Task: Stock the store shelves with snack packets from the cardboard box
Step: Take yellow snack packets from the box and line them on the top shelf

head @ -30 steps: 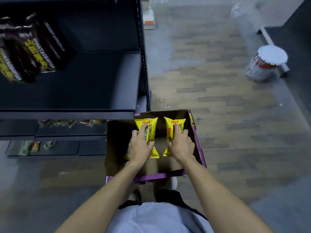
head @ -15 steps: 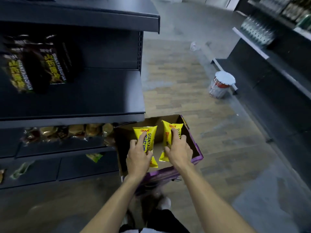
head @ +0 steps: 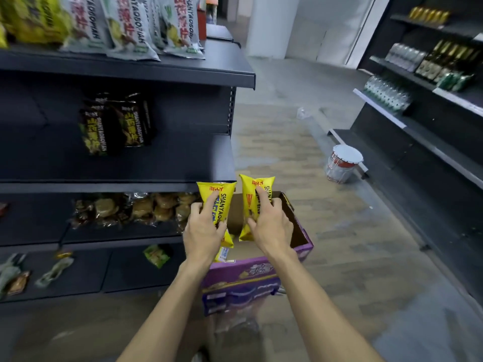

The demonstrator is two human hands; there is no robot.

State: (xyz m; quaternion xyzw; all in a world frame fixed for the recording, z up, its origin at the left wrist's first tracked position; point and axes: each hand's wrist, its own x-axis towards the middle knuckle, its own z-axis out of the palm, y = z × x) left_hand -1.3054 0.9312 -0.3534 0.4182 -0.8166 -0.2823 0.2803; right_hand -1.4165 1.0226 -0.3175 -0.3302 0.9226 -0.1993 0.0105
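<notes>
Packets: two yellow snack packets, left yellow packet (head: pixel 218 197) and right yellow packet (head: pixel 251 198), are held upright side by side above the open box with a narrow gap between them.
Left hand (head: pixel 202 231): grips the left packet low down, fingers curled round its left edge, thumb pressed on the front.
Right hand (head: pixel 271 226): grips the right packet, index finger stretched up the front, thumb pinching the lower left edge, other fingers wrapped round the right edge.
Cardboard box (head: pixel 240 280): purple-printed, flaps open, on the floor just beside the end of the shelving; part of another yellow packet (head: pixel 222 253) shows inside, under the left hand.
Middle shelf (head: pixel 146 165): its front right corner sits just behind the left packet's top; black packets (head: pixel 115 124) stand well back on the left, bare board to their right.
Top shelf (head: pixel 183 70): its lip overhangs the middle one and carries pale snack bags (head: pixel 130 27).
Lower shelf (head: pixel 117 239): clear-wrapped pastries (head: pixel 136 207) reach close to the left hand.
Aisle floor (head: pixel 287 152): open ahead and to the right of the box.
White-lidded tin (head: pixel 342 163): on the floor near the base of the opposite shelving (head: pixel 418 142), well apart from the box.
</notes>
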